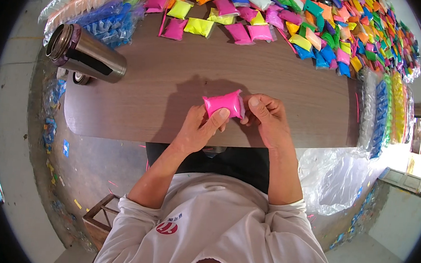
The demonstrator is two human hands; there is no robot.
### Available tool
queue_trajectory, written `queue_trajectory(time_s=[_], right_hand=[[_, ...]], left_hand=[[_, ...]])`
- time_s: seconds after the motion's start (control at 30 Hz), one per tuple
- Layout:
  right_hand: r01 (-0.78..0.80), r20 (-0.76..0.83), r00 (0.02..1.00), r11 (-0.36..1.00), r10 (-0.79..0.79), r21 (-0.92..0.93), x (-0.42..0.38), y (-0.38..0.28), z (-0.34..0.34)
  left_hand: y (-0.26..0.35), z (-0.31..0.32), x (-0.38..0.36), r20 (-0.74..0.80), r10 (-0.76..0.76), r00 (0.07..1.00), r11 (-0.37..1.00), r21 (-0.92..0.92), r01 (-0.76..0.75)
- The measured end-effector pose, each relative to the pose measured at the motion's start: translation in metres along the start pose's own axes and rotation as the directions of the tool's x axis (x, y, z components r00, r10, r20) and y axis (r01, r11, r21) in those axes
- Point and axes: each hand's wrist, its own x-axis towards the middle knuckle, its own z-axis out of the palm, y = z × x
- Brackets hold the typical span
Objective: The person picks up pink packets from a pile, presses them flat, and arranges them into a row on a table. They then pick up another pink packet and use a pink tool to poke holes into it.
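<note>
A small bright pink packet (222,103) with clear crimped ends is held up above the front part of the table. My left hand (200,128) is closed on it, the thumb pressed on its lower front and the fingers behind. At the packet's clear right end is my right hand (268,118), with its fingers curled and the thumb bent toward them. Its lower fingertips meet the packet's edge there; part of that contact is hidden.
Many coloured packets (198,27) lie along the back of the brown table (150,78), heaped at the back right. A steel flask (91,55) lies on its side at the left, near a small round lid (80,78). Strips of packets (380,114) hang at the right edge.
</note>
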Motion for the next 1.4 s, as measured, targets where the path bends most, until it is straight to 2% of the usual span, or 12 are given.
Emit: queue_trajectory(time_s=[0.2, 0.3, 0.4, 0.5, 0.6, 0.7, 0.8, 0.9, 1.0, 1.2, 1.3, 1.4], right_hand=[[0.07, -0.005, 0.997, 0.989, -0.071, -0.127, 0.001, 0.006, 0.001], [0.007, -0.002, 1.0, 1.0, -0.007, 0.009, 0.0, 0.004, -0.002], [0.029, -0.003, 1.0, 0.998, -0.03, -0.054, 0.0, 0.002, 0.001], [0.031, 0.005, 1.0, 0.999, -0.031, -0.031, 0.002, 0.005, 0.0], [0.027, -0.077, 0.996, 0.994, -0.035, -0.107, 0.0, -0.001, 0.007], [0.052, -0.057, 0.996, 0.974, -0.066, -0.221, 0.002, 0.002, 0.005], [0.107, -0.067, 0.99, 0.966, -0.127, -0.236, 0.003, 0.011, -0.003], [0.093, -0.045, 0.994, 0.99, -0.099, -0.109, 0.003, 0.013, -0.005], [0.026, -0.028, 0.999, 1.0, -0.026, 0.017, 0.002, 0.012, -0.003], [0.061, -0.074, 0.995, 0.997, -0.064, -0.049, 0.006, 0.015, -0.01], [0.176, -0.254, 0.946, 0.977, -0.201, -0.119, 0.006, 0.009, -0.014], [0.214, -0.227, 0.945, 0.97, -0.236, -0.116, 0.002, 0.003, -0.023]], left_hand=[[-0.001, 0.0, 0.001, -0.001, 0.003, 1.0, 1.0, 0.004, -0.003], [0.002, 0.002, 0.001, -0.02, 0.001, 1.0, 0.999, -0.032, -0.002], [0.001, -0.001, 0.0, 0.014, -0.04, 0.999, 0.998, -0.047, 0.041], [-0.01, 0.001, 0.0, -0.021, -0.022, 1.0, 1.0, 0.013, 0.022], [-0.011, 0.005, 0.001, -0.043, 0.081, 0.996, 0.993, 0.09, -0.077], [-0.006, 0.012, 0.002, -0.053, 0.158, 0.986, 0.958, 0.249, -0.141], [-0.005, 0.008, 0.002, -0.036, 0.131, 0.991, 0.946, 0.304, -0.114], [-0.019, 0.005, 0.002, -0.034, 0.113, 0.993, 0.98, 0.168, -0.106], [-0.014, 0.003, 0.002, -0.033, 0.088, 0.996, 0.989, 0.126, -0.083], [-0.017, 0.002, 0.003, -0.014, 0.072, 0.997, 0.988, 0.135, -0.07], [-0.013, 0.003, 0.0, -0.025, -0.026, 0.999, 1.0, -0.015, 0.026], [-0.013, 0.0, 0.001, -0.008, 0.013, 1.0, 0.996, 0.092, -0.012]])
